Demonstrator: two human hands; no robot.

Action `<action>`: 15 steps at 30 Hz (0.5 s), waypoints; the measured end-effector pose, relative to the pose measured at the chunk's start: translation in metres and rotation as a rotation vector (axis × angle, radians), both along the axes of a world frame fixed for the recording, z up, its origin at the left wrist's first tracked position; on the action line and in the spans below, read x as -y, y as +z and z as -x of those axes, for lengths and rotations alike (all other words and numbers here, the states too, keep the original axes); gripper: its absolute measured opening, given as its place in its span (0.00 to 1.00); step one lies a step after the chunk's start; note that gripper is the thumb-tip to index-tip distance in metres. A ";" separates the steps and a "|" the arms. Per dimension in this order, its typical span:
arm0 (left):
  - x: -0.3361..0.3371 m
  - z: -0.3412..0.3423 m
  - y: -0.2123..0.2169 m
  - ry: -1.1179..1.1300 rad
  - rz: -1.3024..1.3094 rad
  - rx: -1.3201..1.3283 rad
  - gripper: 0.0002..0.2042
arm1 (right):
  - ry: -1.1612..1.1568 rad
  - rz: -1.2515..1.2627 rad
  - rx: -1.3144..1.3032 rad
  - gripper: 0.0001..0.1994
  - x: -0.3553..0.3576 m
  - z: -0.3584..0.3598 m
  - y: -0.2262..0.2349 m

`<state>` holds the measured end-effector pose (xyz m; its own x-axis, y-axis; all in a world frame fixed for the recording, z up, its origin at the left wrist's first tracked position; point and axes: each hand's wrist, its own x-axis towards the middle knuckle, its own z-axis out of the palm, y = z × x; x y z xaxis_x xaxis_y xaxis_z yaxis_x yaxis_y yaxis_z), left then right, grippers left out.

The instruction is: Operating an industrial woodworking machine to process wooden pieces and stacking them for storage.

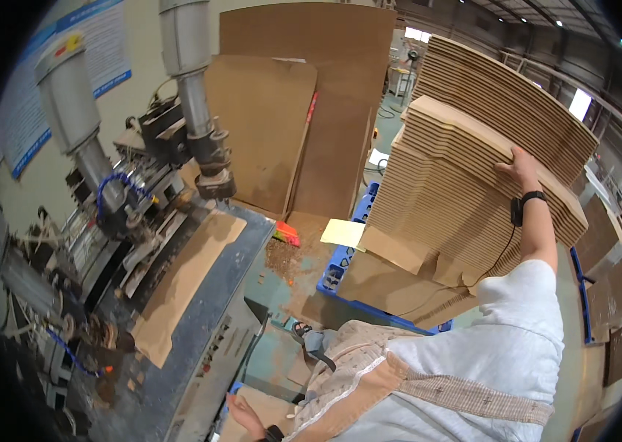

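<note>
My right hand (521, 169) reaches out to a tall stack of shaped wooden panels (429, 184). Its thumb and fingers are closed on the near edge of the top panel (465, 131). Low in the view, my left hand (246, 417) hangs beside the machine table with its fingers loosely apart and nothing in it. On the dark machine table (211, 306) lies a single shaped wooden panel (189, 283), under the heads of a drilling or boring machine (204, 158).
A second panel stack (502, 96) rises behind the first. Beneath the near stack is a blue pallet (337, 272), with a yellow paper (342, 232) by it. Large brown sheets (344, 110) lean on the wall. Wood chips (281, 261) cover part of the floor. A dark cable (502, 258) hangs across the stack.
</note>
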<state>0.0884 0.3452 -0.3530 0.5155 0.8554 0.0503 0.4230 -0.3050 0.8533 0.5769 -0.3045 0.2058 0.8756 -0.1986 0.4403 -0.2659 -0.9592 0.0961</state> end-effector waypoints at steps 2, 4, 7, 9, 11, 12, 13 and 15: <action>-0.051 -0.060 0.049 -0.096 -0.348 0.014 0.21 | 0.103 0.050 0.112 0.26 0.005 0.000 -0.012; -0.110 -0.111 0.058 -0.085 -0.300 0.112 0.20 | 0.234 0.105 0.222 0.19 -0.003 -0.014 -0.024; -0.144 -0.221 0.110 -0.183 -0.521 -0.055 0.22 | 0.264 0.159 0.360 0.13 -0.003 -0.007 -0.026; -0.196 -0.252 0.110 -0.158 -0.602 -0.186 0.26 | 0.301 0.195 0.401 0.11 -0.057 0.006 -0.039; -0.223 -0.275 0.087 -0.135 -0.555 -0.433 0.33 | 0.542 0.266 0.501 0.12 -0.091 0.021 -0.042; -0.223 -0.290 0.088 -0.116 -0.519 -0.632 0.36 | 0.625 0.272 0.505 0.12 -0.113 0.034 -0.036; -0.200 -0.307 0.090 -0.124 -0.479 -0.654 0.40 | 0.690 0.287 0.504 0.12 -0.139 0.046 -0.025; -0.173 -0.312 0.087 -0.071 -0.511 -0.624 0.44 | 0.820 0.286 0.439 0.12 -0.195 0.042 0.002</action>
